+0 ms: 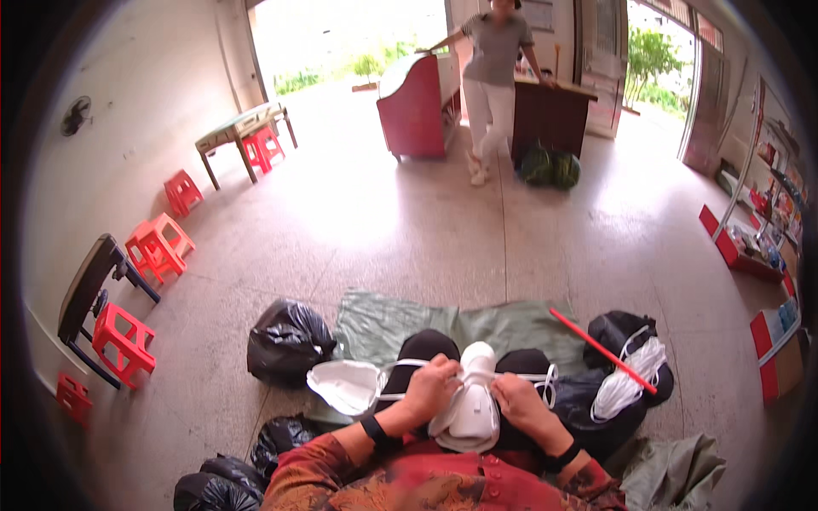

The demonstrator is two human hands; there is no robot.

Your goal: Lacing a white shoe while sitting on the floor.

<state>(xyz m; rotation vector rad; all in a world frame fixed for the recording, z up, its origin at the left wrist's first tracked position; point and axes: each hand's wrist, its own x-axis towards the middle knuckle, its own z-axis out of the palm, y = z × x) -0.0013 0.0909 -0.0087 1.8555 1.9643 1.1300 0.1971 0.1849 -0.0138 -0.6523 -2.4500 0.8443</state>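
Observation:
White cup-shaped pieces with thin straps, which look like dust masks (469, 417), rest in my lap between my black-clad knees. My left hand (432, 383) is closed in a pinch on a white elastic strap (484, 373) at their left side. On the right side, my right hand (524, 407) pinches the same strap, its fingers curled. A separate white cup-shaped mask (342, 385) lies beside my left knee, straps running from it toward my left hand. Past my right knee is a bundle of white elastic straps (629, 383), with a red stick (596, 345) lying across it.
Green sheeting (383, 319) covers the floor before me. Black plastic bags (290, 341) sit at both sides. Red stools (126, 345) and tables (230, 136) line the left wall. A person (494, 77) stands at a dark counter (552, 119); shelves (771, 221) stand right.

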